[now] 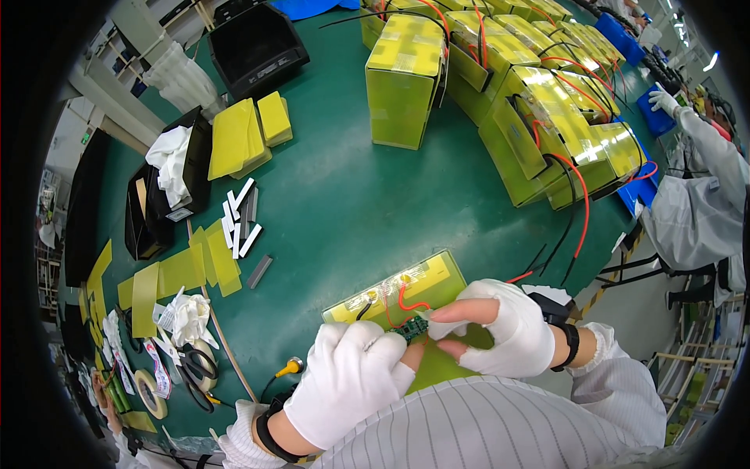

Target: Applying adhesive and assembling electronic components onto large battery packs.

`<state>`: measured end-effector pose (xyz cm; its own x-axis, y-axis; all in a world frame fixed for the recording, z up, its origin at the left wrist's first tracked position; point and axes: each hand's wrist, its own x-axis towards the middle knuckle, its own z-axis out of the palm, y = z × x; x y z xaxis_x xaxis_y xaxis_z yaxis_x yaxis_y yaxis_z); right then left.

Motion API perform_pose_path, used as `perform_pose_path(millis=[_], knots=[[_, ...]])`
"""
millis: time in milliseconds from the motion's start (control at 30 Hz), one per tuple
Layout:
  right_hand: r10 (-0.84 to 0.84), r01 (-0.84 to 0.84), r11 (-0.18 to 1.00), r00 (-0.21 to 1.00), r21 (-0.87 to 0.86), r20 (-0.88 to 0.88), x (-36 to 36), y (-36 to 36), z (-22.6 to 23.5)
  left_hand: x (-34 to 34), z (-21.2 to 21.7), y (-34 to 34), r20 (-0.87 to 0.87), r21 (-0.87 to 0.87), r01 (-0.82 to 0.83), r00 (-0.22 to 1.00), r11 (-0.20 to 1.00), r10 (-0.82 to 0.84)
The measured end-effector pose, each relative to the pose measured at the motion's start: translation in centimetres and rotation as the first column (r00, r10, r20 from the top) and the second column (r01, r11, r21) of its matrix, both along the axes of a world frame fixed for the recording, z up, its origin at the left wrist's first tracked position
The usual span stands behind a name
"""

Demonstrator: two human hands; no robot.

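A small green circuit board (409, 328) is held between my two hands, just above a yellow-wrapped battery pack (394, 289) at the table's near edge. My left hand (351, 379), in a white glove with a bare thumb, is closed at the board's left end. At its right end, the bare thumb and forefinger of my gloved right hand (504, 328) curl in on the board; their exact contact is partly hidden. A red wire (406, 298) and a short black wire (364, 311) come off the pack near the board.
Several yellow-wrapped battery packs (402, 86) with red and black leads stand at the back right. To the left are scissors (191, 367), a tape roll (150, 392), yellow sheets (234, 141), white and grey strips (238, 219) and black bins (254, 51). A co-worker (703, 195) is at right.
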<state>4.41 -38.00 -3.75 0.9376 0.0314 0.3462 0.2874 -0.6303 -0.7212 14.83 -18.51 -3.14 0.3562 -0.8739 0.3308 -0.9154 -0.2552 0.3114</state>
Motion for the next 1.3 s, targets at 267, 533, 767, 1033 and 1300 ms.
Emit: perform_pose_path(millis=[267,533,767,1033,1300], knots=[[-0.009,0.008,0.997,1.000,0.071,0.013,-0.5,0.1,-0.6,0.7,-0.1,0.0,0.157,0.065,0.165,0.972,0.984,-0.174],[-0.008,0.007,0.999,1.000,0.034,0.021,-0.5,0.0,-0.5,0.7,-0.4,0.0,0.167,0.068,0.155,0.972,0.986,-0.164],[-0.049,0.049,0.998,0.999,0.042,0.017,-0.6,0.0,0.0,1.0,0.1,0.1,-0.074,0.123,0.157,0.986,0.980,-0.148],[-0.091,0.092,0.995,0.995,-0.026,0.030,-0.5,-0.4,0.0,1.4,0.2,0.0,-0.121,0.149,0.164,0.982,0.975,-0.147],[-0.107,0.104,0.994,0.991,-0.037,-0.076,-0.6,-0.3,0.1,1.4,0.5,0.0,-0.144,0.172,0.146,0.982,0.974,-0.122]])
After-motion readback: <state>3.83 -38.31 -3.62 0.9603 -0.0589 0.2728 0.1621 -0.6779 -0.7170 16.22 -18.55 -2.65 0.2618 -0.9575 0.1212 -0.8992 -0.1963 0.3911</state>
